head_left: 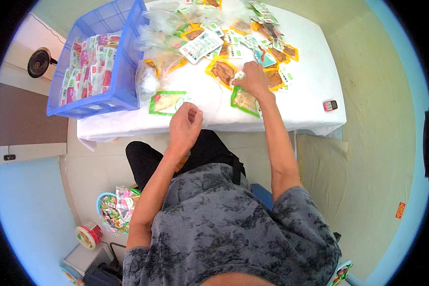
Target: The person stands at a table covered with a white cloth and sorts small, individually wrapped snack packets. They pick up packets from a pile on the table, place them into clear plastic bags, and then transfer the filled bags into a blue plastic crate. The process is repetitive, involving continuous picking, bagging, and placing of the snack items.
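Observation:
My right hand (253, 80) is over the front middle of the white-covered table, its fingers closed on the upper end of a green-edged food packet (245, 101) with pale contents. Just beyond lies a yellow-edged packet (222, 70) with brown food showing through. My left hand (186, 125) hovers at the table's near edge, thumb and fingers curled together; whatever they may pinch is too small to make out. Beside those fingertips, another green-edged packet (164, 102) lies flat.
A blue crate (124, 93) filled with pink-and-white packets stands at the table's left. Clear plastic bags (150, 78) and several yellow-edged packets (276, 55) crowd the far side. A small red phone (330, 105) lies at the right. On the floor sits a light-blue basin (99, 205) of packets.

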The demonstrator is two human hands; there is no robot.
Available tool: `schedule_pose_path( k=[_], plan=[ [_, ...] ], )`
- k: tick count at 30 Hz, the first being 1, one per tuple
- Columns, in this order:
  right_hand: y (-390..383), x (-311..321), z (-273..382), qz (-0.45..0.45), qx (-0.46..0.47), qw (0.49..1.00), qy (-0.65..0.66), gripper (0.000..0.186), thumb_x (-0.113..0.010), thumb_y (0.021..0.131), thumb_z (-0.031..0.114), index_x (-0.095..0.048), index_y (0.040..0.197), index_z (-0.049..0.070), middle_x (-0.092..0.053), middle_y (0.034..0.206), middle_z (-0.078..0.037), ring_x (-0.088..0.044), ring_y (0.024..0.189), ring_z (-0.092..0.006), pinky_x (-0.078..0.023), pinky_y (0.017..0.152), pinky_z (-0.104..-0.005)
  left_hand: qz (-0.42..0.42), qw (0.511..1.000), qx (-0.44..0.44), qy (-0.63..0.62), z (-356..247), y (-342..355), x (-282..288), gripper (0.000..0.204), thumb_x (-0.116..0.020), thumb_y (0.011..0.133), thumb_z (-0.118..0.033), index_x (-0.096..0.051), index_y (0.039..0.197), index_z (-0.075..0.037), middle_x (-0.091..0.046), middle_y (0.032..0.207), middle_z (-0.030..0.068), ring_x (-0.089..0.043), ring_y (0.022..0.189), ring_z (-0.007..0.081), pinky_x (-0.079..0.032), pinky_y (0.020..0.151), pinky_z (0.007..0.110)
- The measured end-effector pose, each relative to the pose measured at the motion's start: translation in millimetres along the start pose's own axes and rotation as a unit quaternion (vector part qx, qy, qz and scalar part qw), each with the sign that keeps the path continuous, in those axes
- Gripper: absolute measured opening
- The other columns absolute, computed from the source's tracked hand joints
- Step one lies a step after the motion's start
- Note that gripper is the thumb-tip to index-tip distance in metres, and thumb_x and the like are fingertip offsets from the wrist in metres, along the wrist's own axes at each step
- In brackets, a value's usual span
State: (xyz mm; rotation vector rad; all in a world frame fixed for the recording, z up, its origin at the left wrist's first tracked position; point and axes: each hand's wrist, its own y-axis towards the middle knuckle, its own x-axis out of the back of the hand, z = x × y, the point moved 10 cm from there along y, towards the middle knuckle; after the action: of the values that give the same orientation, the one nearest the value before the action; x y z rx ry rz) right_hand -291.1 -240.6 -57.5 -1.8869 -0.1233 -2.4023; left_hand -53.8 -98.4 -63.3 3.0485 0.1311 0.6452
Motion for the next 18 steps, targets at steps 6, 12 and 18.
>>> schedule_pose_path(
  k=[6,12,18],
  plan=[
    [-2,23,6,-0.118,0.077,0.867,0.478,0.024,-0.076,0.086,0.016,-0.055,0.091,0.005,-0.062,0.081,-0.004,-0.062,0.074,-0.0191,-0.048,0.071,-0.0331,-0.013,1.000,-0.014,0.006,-13,5,-3,0.017,-0.069,0.091,-0.016,-0.062,0.095,-0.001,-0.067,0.078,0.0114,-0.065,0.069,0.0221,-0.052,0.066,0.035],
    [-48,67,-15,-0.247,-0.041,0.873,0.418,0.020,-0.073,0.088,0.007,-0.053,0.092,0.005,-0.053,0.077,0.000,-0.045,0.067,-0.0075,-0.040,0.062,-0.0237,-0.031,0.999,-0.029,-0.006,-14,17,2,0.016,-0.067,0.095,-0.014,-0.061,0.096,0.000,-0.064,0.075,0.0066,-0.060,0.064,0.0147,-0.050,0.060,0.030],
    [-93,50,-16,-0.163,-0.093,0.766,0.614,0.021,-0.070,0.093,0.007,-0.057,0.109,0.002,-0.068,0.090,-0.004,-0.062,0.077,-0.0046,-0.050,0.067,-0.0224,-0.025,0.998,-0.009,-0.054,-4,20,-2,0.017,-0.065,0.098,-0.016,-0.060,0.100,0.000,-0.061,0.076,0.0024,-0.057,0.061,0.0078,-0.049,0.053,0.023]
  ],
)
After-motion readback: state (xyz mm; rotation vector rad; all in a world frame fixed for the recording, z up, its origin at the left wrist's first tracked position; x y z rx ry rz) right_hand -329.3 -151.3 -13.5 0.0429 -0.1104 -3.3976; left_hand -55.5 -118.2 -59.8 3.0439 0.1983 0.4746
